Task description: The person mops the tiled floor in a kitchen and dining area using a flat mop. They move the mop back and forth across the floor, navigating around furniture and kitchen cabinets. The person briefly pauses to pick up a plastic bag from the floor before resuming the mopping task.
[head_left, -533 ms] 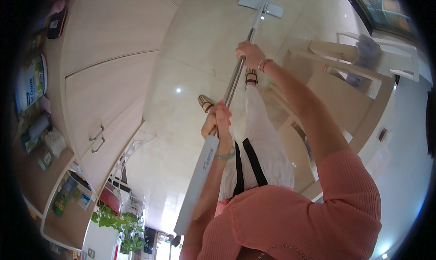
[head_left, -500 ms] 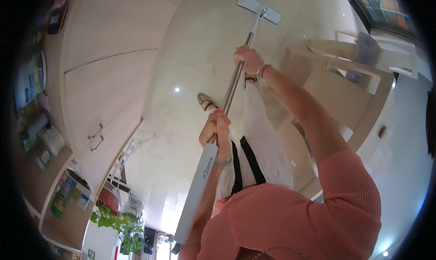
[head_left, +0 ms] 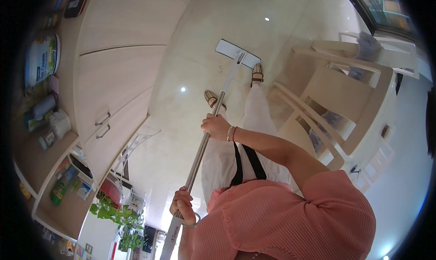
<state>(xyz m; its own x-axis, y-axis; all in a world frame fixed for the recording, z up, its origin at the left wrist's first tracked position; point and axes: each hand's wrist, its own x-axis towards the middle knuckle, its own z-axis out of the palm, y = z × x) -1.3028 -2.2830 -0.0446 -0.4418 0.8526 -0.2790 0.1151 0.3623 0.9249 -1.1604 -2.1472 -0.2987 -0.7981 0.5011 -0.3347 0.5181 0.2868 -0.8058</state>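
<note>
A flat mop slants across the view, its silver pole running up to a white rectangular head that lies on the floor by my feet. My right hand is closed round the middle of the pole. Lower down, my left hand grips the pole just above the thick grey-white handle sleeve, close to my left side. The mop head sits beside the toe of my right shoe; whether they touch I cannot tell. My left shoe is next to the pole.
Pale cabinets with metal handles line the left, with a cluttered open shelf beyond. Wooden chairs and a white table stand on the right. A leafy plant is at lower left. Glossy tiles cover the floor.
The mop has been drawn back toward me, its head sliding from the far floor to near my feet. Both hands moved down and left, still gripping the pole.
</note>
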